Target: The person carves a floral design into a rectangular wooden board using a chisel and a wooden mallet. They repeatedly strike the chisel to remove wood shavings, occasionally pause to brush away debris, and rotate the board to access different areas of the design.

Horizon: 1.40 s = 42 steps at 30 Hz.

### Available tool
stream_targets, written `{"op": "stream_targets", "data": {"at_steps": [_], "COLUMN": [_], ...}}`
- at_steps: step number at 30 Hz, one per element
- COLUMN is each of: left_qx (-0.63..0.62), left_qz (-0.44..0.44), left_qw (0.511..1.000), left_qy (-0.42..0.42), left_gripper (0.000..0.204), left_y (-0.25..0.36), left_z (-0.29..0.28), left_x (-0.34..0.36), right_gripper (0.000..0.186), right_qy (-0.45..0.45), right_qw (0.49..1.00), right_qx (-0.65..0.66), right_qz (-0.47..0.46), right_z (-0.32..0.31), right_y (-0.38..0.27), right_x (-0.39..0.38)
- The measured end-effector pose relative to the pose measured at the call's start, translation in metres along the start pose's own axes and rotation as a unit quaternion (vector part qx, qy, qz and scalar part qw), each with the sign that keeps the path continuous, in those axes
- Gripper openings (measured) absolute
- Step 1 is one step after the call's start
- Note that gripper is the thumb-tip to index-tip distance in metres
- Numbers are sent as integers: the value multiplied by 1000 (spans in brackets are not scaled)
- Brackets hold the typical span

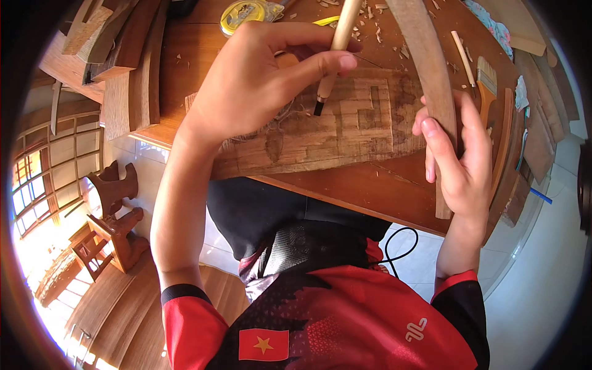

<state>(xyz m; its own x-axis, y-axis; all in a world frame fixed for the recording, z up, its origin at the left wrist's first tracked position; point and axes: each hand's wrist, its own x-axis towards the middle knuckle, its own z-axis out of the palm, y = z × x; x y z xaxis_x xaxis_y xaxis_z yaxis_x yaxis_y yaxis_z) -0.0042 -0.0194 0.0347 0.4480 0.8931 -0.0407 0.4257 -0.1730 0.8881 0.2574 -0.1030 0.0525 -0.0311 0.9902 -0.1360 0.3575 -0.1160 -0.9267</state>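
My left hand (256,80) is closed around the pale wooden handle of a carving chisel (340,46), pinched between thumb and fingers. Its dark metal tip points down over a carved wooden board (333,139); whether it touches cannot be told. The board lies on the table with shallow rectangular cuts at its right part and carved curves partly behind my left hand. My right hand (459,157) grips the lower part of a long, slightly curved wooden bar (428,58), held beside the board's right end. Its upper end runs out of view.
Wood shavings (377,28) litter the reddish-brown table (382,191). A yellow tape roll (243,15) is at the far left, beside stacked timber pieces (129,55). At the right lie a slim stick-like tool (464,58), a flat brush (487,80) and several wooden strips.
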Motion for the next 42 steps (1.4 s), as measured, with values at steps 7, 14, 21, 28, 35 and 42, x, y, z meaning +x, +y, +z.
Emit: {"op": "stream_targets", "data": {"at_steps": [7, 14, 21, 28, 35, 42], "left_qx": [22, 15, 126, 163, 213, 235], "left_qz": [133, 173, 270, 263, 259, 176], "left_qw": [990, 983, 952, 946, 933, 945], "left_qy": [40, 65, 72, 103, 133, 146], "left_gripper": [24, 25, 26, 36, 31, 53], "left_y": [2, -4, -5, -2, -7, 5], "left_z": [-3, -2, 1, 12, 18, 27], "left_x": [-17, -48, -57, -74, -81, -94], "right_gripper": [30, 31, 31, 33, 35, 44], "right_qy": [12, 15, 18, 15, -47, -155], "right_qw": [1000, 1000, 1000, 1000, 997, 909], "right_qx": [14, 21, 5, -5, -6, -162], "right_qz": [1, 10, 8, 9, -55, -350], "right_z": [-1, -6, -7, -10, -11, 8], "right_y": [4, 12, 12, 18, 6, -10], "right_x": [-6, -11, -16, -21, -35, -49]}}
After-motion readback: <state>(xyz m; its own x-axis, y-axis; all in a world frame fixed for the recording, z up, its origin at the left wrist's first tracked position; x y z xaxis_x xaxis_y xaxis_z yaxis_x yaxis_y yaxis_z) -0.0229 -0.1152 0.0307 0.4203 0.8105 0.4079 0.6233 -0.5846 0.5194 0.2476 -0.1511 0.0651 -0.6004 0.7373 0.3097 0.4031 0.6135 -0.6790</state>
